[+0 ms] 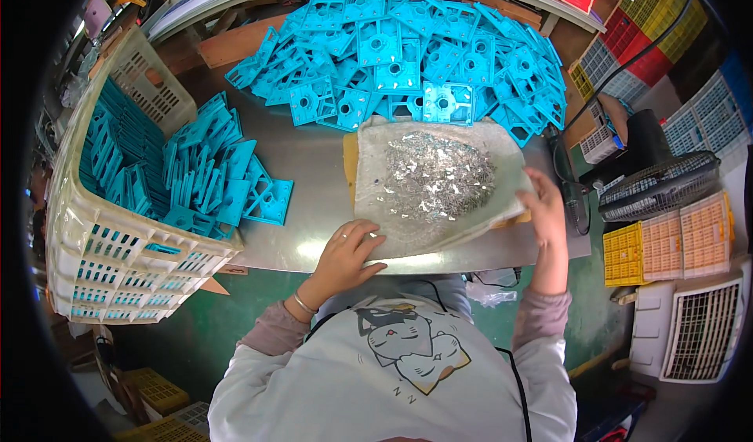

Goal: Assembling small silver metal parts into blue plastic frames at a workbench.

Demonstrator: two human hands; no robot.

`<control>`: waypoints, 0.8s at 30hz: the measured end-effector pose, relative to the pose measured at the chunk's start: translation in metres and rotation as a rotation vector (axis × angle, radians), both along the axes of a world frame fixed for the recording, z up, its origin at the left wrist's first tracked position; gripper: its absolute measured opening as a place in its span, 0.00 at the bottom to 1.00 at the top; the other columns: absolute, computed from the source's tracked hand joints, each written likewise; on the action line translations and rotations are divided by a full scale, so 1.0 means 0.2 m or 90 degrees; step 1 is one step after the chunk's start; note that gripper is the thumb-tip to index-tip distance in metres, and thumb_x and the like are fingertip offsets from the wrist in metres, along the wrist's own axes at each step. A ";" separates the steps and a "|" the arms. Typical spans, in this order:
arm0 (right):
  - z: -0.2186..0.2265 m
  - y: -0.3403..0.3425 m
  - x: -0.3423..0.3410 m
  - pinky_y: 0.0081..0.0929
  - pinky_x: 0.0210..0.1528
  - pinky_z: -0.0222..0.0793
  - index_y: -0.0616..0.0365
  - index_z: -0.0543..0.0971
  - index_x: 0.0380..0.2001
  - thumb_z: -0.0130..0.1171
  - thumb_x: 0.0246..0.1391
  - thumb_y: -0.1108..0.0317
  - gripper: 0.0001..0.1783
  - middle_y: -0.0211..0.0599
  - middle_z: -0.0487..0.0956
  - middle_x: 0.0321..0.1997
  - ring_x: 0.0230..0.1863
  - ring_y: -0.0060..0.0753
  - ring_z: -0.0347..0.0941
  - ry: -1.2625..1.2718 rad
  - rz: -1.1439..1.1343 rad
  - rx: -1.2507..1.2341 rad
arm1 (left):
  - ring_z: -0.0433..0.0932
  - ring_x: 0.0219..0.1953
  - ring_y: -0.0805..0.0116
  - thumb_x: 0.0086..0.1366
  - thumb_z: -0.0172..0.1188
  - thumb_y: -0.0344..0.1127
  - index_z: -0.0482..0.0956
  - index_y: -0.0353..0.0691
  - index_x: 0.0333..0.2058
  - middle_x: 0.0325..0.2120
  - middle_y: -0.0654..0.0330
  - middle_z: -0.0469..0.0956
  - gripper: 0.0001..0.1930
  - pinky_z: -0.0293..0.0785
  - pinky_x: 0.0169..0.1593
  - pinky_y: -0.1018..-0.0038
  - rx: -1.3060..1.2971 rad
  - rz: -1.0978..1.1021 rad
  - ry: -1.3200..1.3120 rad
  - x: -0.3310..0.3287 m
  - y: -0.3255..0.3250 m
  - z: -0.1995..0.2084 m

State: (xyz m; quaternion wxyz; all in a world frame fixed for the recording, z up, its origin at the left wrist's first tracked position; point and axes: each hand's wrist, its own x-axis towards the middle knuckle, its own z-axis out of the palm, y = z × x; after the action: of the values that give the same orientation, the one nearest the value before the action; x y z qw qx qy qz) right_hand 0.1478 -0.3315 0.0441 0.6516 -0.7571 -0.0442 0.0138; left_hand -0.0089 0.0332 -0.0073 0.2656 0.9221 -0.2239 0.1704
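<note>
Left hand (pixel 345 255): lies flat on the near edge of one tray (pixel 392 234), gripping nothing.
Right hand (pixel 545 210): grasps the tray's right edge.
Tray: on the table (pixel 314 167), holding one heap of metal bits (pixel 439 177).
Blue plates (pixel 408 50): one pile behind, too many to count.
Crate (pixel 102 261): one, at left.

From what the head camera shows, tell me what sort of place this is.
Probably a small factory assembly bench: a heap of identical blue plastic frames on a metal worktable, a pile of small metal parts, and stacked crates alongside.
</note>
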 end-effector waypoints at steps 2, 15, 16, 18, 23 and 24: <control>0.08 0.07 0.11 0.25 0.60 0.68 0.71 0.70 0.62 0.61 0.55 0.81 0.29 0.47 0.77 0.60 0.58 0.33 0.74 0.012 0.019 0.075 | 0.73 0.57 0.51 0.51 0.74 0.40 0.78 0.41 0.49 0.52 0.55 0.74 0.26 0.71 0.59 0.58 -0.004 0.007 -0.010 -0.01 -0.01 -0.03; -0.07 -0.18 -0.10 0.21 0.55 0.70 0.67 0.72 0.59 0.59 0.53 0.84 0.28 0.38 0.81 0.52 0.51 0.25 0.77 0.049 -0.014 0.114 | 0.79 0.46 0.56 0.48 0.64 0.26 0.80 0.39 0.46 0.40 0.57 0.80 0.22 0.77 0.50 0.61 0.030 -0.011 -0.098 0.19 0.00 0.14; -0.13 -0.23 -0.11 0.19 0.52 0.70 0.67 0.72 0.59 0.62 0.50 0.86 0.30 0.35 0.81 0.48 0.48 0.22 0.77 0.051 -0.041 0.083 | 0.80 0.44 0.55 0.49 0.63 0.26 0.80 0.39 0.45 0.39 0.56 0.80 0.20 0.77 0.49 0.60 0.038 -0.020 -0.119 0.26 -0.02 0.18; -0.14 -0.24 -0.15 0.18 0.50 0.70 0.66 0.72 0.59 0.64 0.49 0.86 0.31 0.33 0.80 0.46 0.46 0.21 0.76 0.068 -0.036 0.004 | 0.80 0.42 0.54 0.50 0.63 0.26 0.81 0.39 0.45 0.38 0.56 0.80 0.19 0.77 0.48 0.60 0.044 -0.028 -0.137 0.40 -0.06 0.22; -0.17 -0.25 -0.16 0.19 0.41 0.72 0.68 0.73 0.59 0.69 0.45 0.81 0.34 0.33 0.79 0.39 0.40 0.21 0.77 0.002 -0.046 -0.244 | 0.80 0.40 0.50 0.52 0.63 0.23 0.80 0.40 0.44 0.37 0.53 0.80 0.18 0.77 0.45 0.59 0.037 -0.041 -0.167 0.73 -0.15 0.30; -0.17 -0.25 -0.16 0.19 0.41 0.72 0.68 0.73 0.59 0.69 0.45 0.81 0.34 0.33 0.79 0.39 0.40 0.21 0.77 0.003 -0.048 -0.242 | 0.80 0.40 0.50 0.51 0.64 0.23 0.80 0.40 0.43 0.36 0.54 0.80 0.18 0.76 0.45 0.59 0.039 -0.025 -0.192 0.75 -0.17 0.33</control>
State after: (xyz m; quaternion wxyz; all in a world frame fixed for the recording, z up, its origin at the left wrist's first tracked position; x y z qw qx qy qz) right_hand 0.1152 -0.3810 0.0099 0.4967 -0.8678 -0.0108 -0.0011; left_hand 0.1401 -0.0003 0.0578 0.2039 0.8892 -0.2842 0.2949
